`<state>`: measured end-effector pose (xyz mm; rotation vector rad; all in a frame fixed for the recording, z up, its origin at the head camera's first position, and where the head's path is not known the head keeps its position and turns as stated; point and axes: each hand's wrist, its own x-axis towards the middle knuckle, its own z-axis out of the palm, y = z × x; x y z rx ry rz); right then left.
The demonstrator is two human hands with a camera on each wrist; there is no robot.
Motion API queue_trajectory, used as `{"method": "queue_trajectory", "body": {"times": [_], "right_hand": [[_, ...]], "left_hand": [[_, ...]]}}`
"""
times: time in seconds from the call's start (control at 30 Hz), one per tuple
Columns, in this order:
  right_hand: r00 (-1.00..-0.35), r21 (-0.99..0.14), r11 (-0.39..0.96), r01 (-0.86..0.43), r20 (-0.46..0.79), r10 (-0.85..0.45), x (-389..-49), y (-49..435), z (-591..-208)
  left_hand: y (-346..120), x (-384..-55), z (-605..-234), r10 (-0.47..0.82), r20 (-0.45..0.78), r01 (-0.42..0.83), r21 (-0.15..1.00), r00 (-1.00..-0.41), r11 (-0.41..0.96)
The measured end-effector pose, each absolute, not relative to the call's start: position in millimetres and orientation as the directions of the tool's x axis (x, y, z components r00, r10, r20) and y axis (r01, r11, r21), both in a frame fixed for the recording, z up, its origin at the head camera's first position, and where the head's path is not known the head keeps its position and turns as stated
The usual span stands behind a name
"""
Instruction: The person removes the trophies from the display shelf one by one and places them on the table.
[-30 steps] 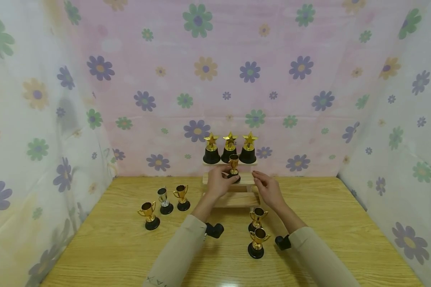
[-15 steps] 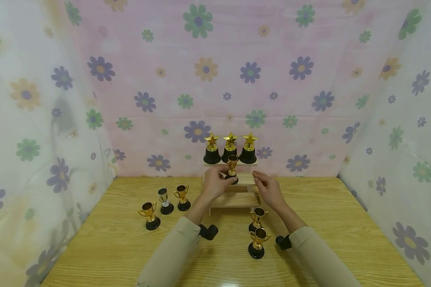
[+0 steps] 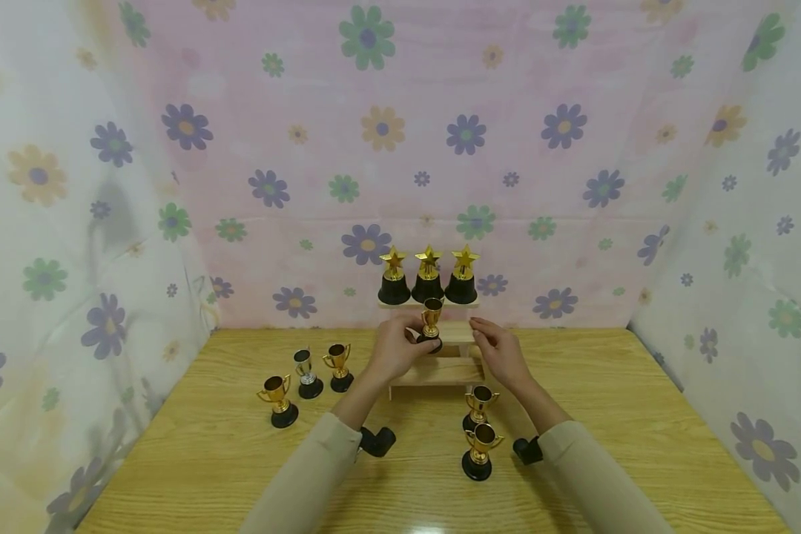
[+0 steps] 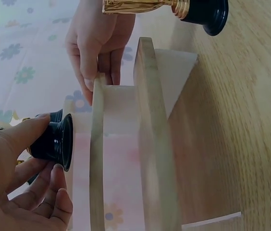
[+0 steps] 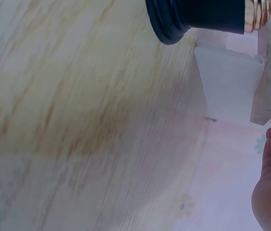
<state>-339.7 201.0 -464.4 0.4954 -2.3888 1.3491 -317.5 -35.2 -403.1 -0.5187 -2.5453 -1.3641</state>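
The cup point(image 3: 432, 315) is near upright between the left hand's point(image 3: 398, 347) thumb and fingers, pinched low on its black base, presumably to leave the bowl free above the grip. Right of that grip, the right hand point(image 3: 502, 356) pinches the end of the rack point(image 3: 437, 372) (likely steadying it). Behind the grip, higher up, stand three star trophies point(image 3: 429, 280).

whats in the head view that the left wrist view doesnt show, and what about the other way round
Only the head view: the silver cup, the two gold cups flanking it, and the sleeves.

Only the left wrist view: the left hand's lower fingers, curled near the base of the held cup.

Both: the two hands, the held cup, the stand, the table, the floral backdrop.
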Motion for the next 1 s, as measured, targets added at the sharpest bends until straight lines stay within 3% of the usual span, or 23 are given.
{"method": "queue_trajectory", "body": {"times": [1.0], "right_hand": [[-0.874,-0.735,0.491,-0.468,0.468,-0.131,-339.0,201.2,-464.7]], "left_hand": [[-43.5,-301.2,-428.4,0.259,0.293,0.386,0.784,-0.921,0.486]]}}
